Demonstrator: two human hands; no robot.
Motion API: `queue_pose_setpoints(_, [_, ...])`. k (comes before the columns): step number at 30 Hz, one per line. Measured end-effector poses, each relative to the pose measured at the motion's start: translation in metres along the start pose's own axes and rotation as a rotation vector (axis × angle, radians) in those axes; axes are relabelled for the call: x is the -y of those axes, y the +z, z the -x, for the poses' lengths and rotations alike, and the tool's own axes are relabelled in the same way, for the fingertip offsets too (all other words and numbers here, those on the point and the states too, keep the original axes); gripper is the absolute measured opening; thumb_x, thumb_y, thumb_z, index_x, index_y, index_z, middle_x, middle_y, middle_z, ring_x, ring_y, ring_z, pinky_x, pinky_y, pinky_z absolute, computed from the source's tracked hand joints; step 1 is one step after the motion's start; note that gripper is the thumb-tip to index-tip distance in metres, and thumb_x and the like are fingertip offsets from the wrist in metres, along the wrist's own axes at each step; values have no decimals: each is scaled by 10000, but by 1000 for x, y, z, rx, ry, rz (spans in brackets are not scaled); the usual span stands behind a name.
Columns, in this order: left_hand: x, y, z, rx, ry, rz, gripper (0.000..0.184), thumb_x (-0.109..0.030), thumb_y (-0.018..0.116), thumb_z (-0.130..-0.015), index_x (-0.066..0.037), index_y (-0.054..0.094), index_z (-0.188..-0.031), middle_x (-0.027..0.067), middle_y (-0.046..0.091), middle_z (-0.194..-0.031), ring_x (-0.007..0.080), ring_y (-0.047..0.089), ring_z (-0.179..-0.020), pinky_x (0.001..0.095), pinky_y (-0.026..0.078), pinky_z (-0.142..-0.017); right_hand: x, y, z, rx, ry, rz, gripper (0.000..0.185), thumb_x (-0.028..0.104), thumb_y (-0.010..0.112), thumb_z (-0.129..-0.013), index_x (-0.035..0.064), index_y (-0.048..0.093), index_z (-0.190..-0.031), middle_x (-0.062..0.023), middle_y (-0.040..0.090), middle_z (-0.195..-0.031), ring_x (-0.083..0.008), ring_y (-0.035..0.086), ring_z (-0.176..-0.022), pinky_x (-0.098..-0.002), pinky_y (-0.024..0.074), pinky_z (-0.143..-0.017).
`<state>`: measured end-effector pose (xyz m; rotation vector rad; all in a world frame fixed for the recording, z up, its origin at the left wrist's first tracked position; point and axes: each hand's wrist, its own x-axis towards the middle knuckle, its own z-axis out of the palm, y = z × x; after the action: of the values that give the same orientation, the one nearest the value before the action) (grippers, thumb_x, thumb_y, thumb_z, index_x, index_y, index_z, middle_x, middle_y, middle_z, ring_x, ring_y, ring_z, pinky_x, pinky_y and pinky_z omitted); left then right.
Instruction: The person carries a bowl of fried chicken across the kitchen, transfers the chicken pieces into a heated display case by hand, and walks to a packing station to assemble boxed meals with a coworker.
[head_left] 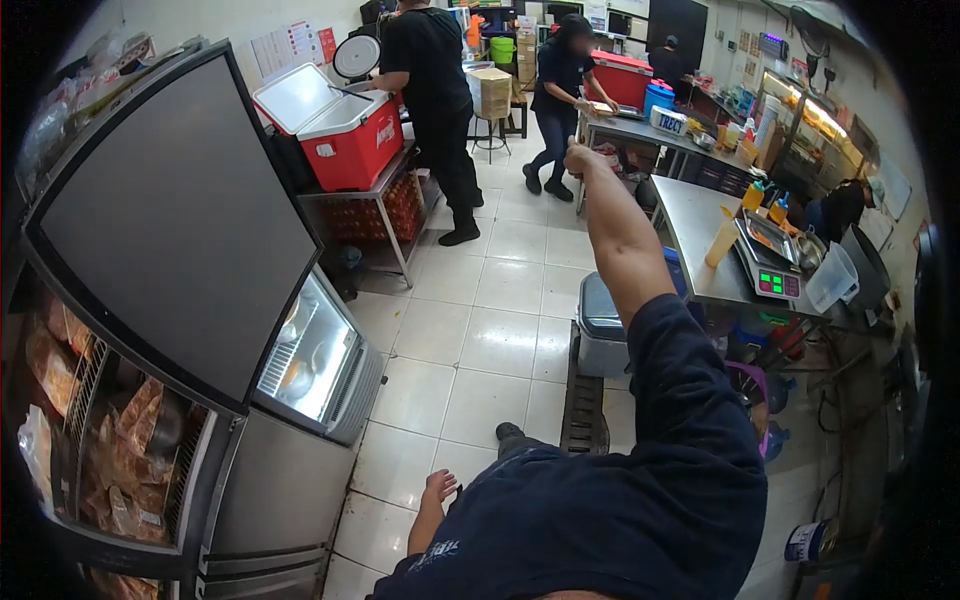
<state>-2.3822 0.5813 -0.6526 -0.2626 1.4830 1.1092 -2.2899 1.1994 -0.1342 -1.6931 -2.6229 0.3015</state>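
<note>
My right arm stretches far forward, and my right hand [580,157] is a small closed fist in mid-air with one finger seeming to point away. Nothing shows in it. Behind it, in line of sight, is the near corner of a steel table [640,128]. My left hand [440,487] hangs low by my side over the tiled floor [470,400], fingers loosely apart and holding nothing. To its left stands a steel refrigerator [270,500] with its dark door [185,230] swung open, showing bagged food [130,450] on wire racks.
A co-worker in black [430,80] stands at an open red cooler [355,150]. Another person [560,90] handles something at the steel table. On the right, a steel counter [690,215] carries a digital scale [770,270] and a clear jug [832,278]. A grey lidded bin [603,330] stands below my arm.
</note>
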Motion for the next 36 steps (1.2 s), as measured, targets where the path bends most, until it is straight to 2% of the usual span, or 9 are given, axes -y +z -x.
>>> queue_pose_setpoints(3, [3, -3, -1, -10, -2, -9, 393, -240, 452, -840, -23, 406, -1164, 128, 514, -1088, 234, 540, -930, 386, 468, -745, -2, 4, 6, 44, 58, -130, 550, 113, 310, -832, 4, 102, -1329, -130, 577, -772, -209, 556, -589, -351, 446, -504])
queue_pose_setpoints(4, [2, -4, -1, -6, 6, -23, 396, -241, 455, -838, -26, 406, -1167, 125, 515, -1087, 234, 542, -923, 387, 470, -740, -16, 23, -35, 51, 45, -53, 552, 111, 300, -840, -10, 78, -1331, -152, 586, -833, -248, 582, -648, -364, 454, -513])
queue_pose_setpoints(5, [3, -4, -2, 0, 14, -37, 398, -242, 458, -837, -29, 407, -1170, 123, 516, -1085, 234, 544, -917, 388, 472, -735, -17, 26, -26, 63, 62, -58, 552, 111, 300, -840, -10, 78, -1331, -152, 586, -833, -248, 582, -648, -364, 454, -513])
queue_pose_setpoints(7, [3, -5, -4, -11, -2, -69, 399, -233, 450, -840, -26, 405, -1179, 123, 516, -1084, 233, 545, -913, 381, 475, -738, -13, 32, -20, 67, 107, -116, 491, 90, 324, -830, -36, 218, -1293, -153, 598, -853, -272, 602, -690, -379, 458, -523])
queue_pose_setpoints(8, [1, -5, -5, -11, 3, -64, 400, -231, 446, -842, -27, 404, -1184, 122, 516, -1087, 233, 544, -917, 376, 477, -739, -15, 37, -18, 73, 121, -123, 491, 90, 324, -830, -36, 218, -1293, -153, 598, -853, -272, 602, -690, -379, 458, -523])
queue_pose_setpoints(13, [-1, -7, -9, 7, 8, -114, 398, -221, 437, -847, -6, 402, -1180, 132, 519, -1085, 233, 542, -928, 370, 481, -740, -17, 53, -24, 163, 181, -131, 442, 283, 240, -894, 96, 297, -1290, -97, 486, -1203, -282, 475, -1093, -380, 356, -938])
queue_pose_setpoints(14, [0, -8, -7, 2, 4, -118, 398, -221, 437, -847, -6, 402, -1180, 132, 519, -1085, 233, 542, -928, 370, 481, -740, -16, 51, -27, 299, 263, -179, 474, 348, 241, -894, 73, 320, -1272, -98, 409, -1275, -271, 403, -1162, -366, 290, -988])
queue_pose_setpoints(17, [1, -11, -13, 10, 9, -125, 409, -223, 431, -848, 3, 394, -1187, 144, 512, -1096, 239, 537, -948, 370, 481, -751, -18, 53, -29, 339, 346, -317, 488, 379, 320, -880, 75, 340, -1260, -90, 334, -1330, -241, 350, -1204, -351, 245, -1013])
queue_pose_setpoints(36, [1, -8, -23, 1, 0, -161, 401, -222, 445, -844, 0, 407, -1176, 144, 506, -1115, 248, 541, -944, 375, 484, -712, -13, 51, 7, 155, 291, -236, 378, 134, 457, -761, 71, 491, -1132, -67, 634, -912, -239, 609, -832, -423, 452, -659])
